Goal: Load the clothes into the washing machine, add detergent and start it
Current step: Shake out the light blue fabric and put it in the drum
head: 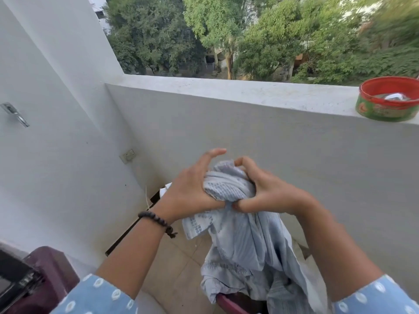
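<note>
above a maroon basket (229, 304), both hands bunch a pale-blue garment (229, 186).

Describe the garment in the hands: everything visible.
The pale blue-grey garment looks like thin woven cloth with fine stripes and small darker printed blocks near one edge. Its top is bunched into a wad, gripped between the left hand and right hand. The rest hangs down loose and creased, a stitched band showing low on it. Its lower folds reach a maroon rim; contact is unclear.
</note>
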Available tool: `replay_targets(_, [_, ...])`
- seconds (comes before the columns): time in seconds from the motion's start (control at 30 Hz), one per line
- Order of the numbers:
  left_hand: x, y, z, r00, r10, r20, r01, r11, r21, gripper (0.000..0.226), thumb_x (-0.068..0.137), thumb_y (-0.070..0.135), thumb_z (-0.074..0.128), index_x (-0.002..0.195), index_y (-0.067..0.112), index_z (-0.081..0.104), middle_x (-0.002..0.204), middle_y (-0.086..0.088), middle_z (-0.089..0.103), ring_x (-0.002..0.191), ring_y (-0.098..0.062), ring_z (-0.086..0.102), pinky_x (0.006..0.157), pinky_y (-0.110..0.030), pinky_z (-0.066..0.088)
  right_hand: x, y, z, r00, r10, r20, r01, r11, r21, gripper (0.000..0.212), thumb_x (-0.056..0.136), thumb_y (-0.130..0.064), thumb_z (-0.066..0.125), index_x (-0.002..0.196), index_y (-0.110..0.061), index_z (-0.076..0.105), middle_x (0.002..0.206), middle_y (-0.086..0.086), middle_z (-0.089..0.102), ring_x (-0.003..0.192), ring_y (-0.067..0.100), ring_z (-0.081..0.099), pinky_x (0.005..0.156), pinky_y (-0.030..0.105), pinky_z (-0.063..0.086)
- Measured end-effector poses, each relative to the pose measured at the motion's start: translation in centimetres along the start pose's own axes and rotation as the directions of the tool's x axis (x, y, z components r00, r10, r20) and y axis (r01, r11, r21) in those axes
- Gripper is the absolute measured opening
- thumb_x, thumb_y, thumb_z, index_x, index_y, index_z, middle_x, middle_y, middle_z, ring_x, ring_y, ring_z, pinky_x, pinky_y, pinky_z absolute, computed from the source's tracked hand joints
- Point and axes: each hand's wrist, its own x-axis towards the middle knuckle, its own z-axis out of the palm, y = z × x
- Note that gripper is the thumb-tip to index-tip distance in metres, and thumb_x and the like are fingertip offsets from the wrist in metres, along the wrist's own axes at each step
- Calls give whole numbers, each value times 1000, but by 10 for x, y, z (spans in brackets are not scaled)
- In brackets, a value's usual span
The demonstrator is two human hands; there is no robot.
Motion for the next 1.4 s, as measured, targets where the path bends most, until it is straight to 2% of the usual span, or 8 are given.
replay_targets(0.2, [11,11,-23,928,-96,-361,-181,729,-660,63,57,9,75,117,12,55,95,-2,70,83,-18,69,69,-29,56,4,15,14,983,-36,-179,81,964,254,90,69,-20,89,139,-39,35,124,-15,61,111,-1,61,94,19,50])
replay_targets(0.3, [11,14,-27,917,-123,-380,-191,701,-687,53,64,-5,64,115,7,54,89,2,71,78,-14,68,65,-26,55,10,17,21,953,-49,-299,146,939,312,64,71,-16,78,129,-28,55,115,-8,69,106,10,66,92,35,54])
replay_targets(0.5, [-2,6,-28,939,-117,-322,-140,726,-673,47,65,-7,63,111,7,60,94,-1,72,84,-17,69,68,-27,56,-6,-7,-28,878,-153,-453,186,982,30,35,64,-18,66,92,-39,67,79,-29,70,73,-14,62,65,7,46])
replay_targets(0.67, [14,7,-20,847,-270,-457,-231,588,-775,33,76,5,57,107,-7,55,91,-11,67,88,-24,66,78,-37,58,0,-23,-14,879,-186,-440,244,966,80,33,66,-18,71,99,-20,72,95,-1,70,88,9,67,75,26,51])
replay_targets(0.87, [26,20,-6,866,-419,-272,-250,108,-962,40,82,32,60,116,10,58,117,-17,57,116,-37,57,106,-55,42,3,-18,22,958,-153,-241,251,855,453,84,66,-37,82,140,-34,42,131,-7,60,118,15,61,98,37,51])
replay_targets(1.03, [25,24,-2,857,-432,-279,-330,-45,-943,35,84,40,56,108,15,61,103,-9,63,109,-33,56,107,-50,38,7,-8,48,986,-67,-155,133,873,469,132,48,-57,90,150,-50,6,149,-20,39,134,2,45,115,42,35])
replay_targets(1.2, [25,34,13,806,-499,-319,-290,137,-947,43,98,32,41,75,17,74,76,-2,70,75,-17,69,70,-30,58,14,-17,58,919,45,-392,206,792,574,73,66,-18,86,131,-26,53,118,-7,69,110,12,66,95,39,53])
replay_targets(1.4, [-8,-5,9,854,-411,-319,30,651,-758,64,82,41,70,137,23,43,135,0,60,125,-17,58,109,-53,41,12,-9,15,853,20,-522,235,878,418,42,61,-9,79,99,-25,70,93,-10,75,89,7,70,75,24,56])
